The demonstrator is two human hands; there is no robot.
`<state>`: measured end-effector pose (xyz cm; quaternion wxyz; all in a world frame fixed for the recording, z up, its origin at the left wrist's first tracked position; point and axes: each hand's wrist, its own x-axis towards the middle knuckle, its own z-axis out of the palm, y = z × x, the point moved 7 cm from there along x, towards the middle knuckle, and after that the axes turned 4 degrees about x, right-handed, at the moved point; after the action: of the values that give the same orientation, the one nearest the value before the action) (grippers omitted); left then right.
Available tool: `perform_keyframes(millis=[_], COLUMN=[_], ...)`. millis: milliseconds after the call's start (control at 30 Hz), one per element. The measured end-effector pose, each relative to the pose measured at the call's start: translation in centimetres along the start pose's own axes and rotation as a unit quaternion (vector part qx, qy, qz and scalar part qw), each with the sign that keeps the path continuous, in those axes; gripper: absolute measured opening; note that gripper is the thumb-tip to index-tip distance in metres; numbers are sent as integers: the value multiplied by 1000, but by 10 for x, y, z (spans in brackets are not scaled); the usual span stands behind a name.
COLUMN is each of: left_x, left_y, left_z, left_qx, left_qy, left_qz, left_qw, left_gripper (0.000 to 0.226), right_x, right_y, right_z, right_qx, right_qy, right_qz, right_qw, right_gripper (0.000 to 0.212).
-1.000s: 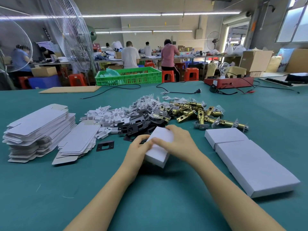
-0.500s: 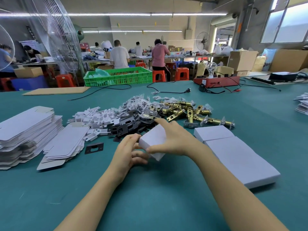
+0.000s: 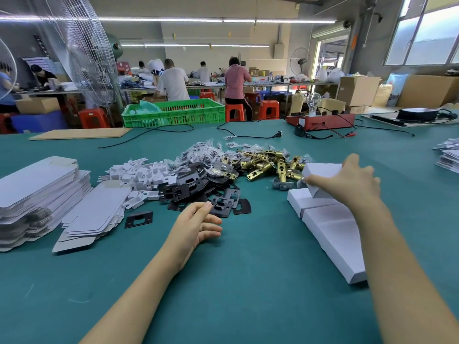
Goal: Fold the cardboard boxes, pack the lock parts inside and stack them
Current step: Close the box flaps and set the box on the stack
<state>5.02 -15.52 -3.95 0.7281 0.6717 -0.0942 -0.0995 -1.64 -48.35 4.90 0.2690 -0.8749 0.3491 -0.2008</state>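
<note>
The right hand (image 3: 347, 181) holds a small white folded cardboard box (image 3: 320, 171), with the fingers on top and the thumb curled along its front side. The box is tilted, and its low end looks to touch the far end of a row of closed white cardboard boxes (image 3: 330, 229) that lie flat on the right part of the green bench (image 3: 248, 281). The left hand (image 3: 196, 224) rests near the middle of the bench with its fingers loose and a little bent, and it holds nothing. Its fingertips are just beside a pile of flat black metal plates (image 3: 198, 187). 1 black plate (image 3: 138, 218) lies alone, a little to the left of that hand. Behind the black plates is a heap of small white plastic pieces (image 3: 139, 173) and some little clear bags of screws (image 3: 201, 152). Next to them, near the held box, is a pile of shiny gold metal lock latches (image 3: 270, 165). By the left edge of the bench there are 2 stacks of flat white cardboard sheets (image 3: 37, 189) not folded yet. At the far edge sit a green plastic crate (image 3: 173, 114) and a red box with a light bulb (image 3: 320, 120).
</note>
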Motion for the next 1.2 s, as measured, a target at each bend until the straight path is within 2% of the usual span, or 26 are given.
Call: perform_keyframes(millis=[167,433,633,833,967,1200], left_x=[-1,-3,-4,-4,-3,-3], left_y=[0,1,1,0,0,0], left_z=[1,4,4,4,3,3], left_qx=[11,23,33,29,29,28], left_qy=[3,-4,-1,-2,-1,0], left_qz=[-6,-8,-10,-11,-10,-11], left_qw=[1000,1000,999,999,1000,1000], left_gripper=[29,32,33,33,33,33], right_x=[-2,1,-2,-6,-10,-12], right_y=[3,7,3,0,-6,-9], right_z=[20,36,37,40,39,39], right_qx=[-19,-114,-49,-76,-85,-107], right_qy=[-6,-166,-120,-107,-118,-141], right_qz=[-11,-62,-82,-76,-80,-80], right_qw=[1000,978,988,988,986,981], right_gripper=[87,85,73,64,57,56])
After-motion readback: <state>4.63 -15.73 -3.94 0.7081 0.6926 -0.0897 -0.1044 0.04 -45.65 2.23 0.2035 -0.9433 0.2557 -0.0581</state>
